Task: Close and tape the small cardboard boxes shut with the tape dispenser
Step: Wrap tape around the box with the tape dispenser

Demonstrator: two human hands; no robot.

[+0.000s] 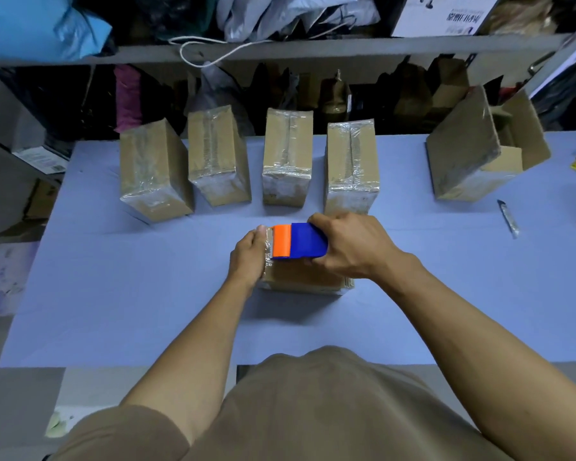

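Progress looks well past the halfway mark, judged from how the boxes stand on the blue table (113, 294). Four taped boxes (153, 174) stand in a row behind the box being worked (300, 281), each wrapped in glossy clear tape with a strip down its top seam. To the right of that row, well apart from it, one larger open box (479, 151) lies tipped with its flaps spread; it appears untaped, so at least that one seems left to do, if it counts among the small boxes at all.

The box being worked sits near the middle of the table, just in front of the taped row. Its brown side shows below the hands, with shiny tape already visible on its left end. Its flaps appear closed, though the hands hide most of the top.

The tape dispenser (300, 241), blue with an orange front, rests on top of this box. The right hand (350, 247) is clamped round the dispenser's blue body. The left hand (250, 257) presses against the box's left end beside the orange part, fingers laid over the tape there; the two hands are close but not touching. My reading is that a strip is being laid across the top.

A small knife (509, 217) lies on the table right of the worked box, well apart.
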